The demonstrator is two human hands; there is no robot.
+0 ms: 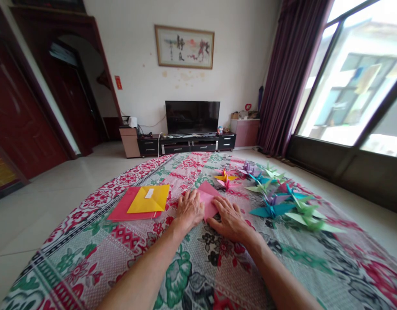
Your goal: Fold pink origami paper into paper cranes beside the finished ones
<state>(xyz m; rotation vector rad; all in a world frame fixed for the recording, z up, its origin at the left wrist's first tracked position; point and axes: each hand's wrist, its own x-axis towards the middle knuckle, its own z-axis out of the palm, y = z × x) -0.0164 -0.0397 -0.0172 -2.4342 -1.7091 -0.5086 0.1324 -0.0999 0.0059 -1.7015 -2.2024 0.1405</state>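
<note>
A folded sheet of pink origami paper (pixel 207 203) lies flat on the patterned tablecloth in front of me, one pointed corner facing away. My left hand (pixel 190 209) holds its left edge down, fingers bent and close together. On the opposite edge, my right hand (pixel 230 216) grips the paper against the table, with the thumb by the near corner. The hands cover both side corners. To the left rests a stack of red paper (pixel 121 206) with yellow paper (pixel 159 198) on top, which carries a small white label (pixel 149 193).
Several folded paper cranes in blue (pixel 272 209), green (pixel 310 221) and purple (pixel 249 168) crowd the table's right side. An orange crane (pixel 224 176) and a pink crane (pixel 227 184) sit just beyond my right hand. A television (pixel 192 117) stands against the far wall.
</note>
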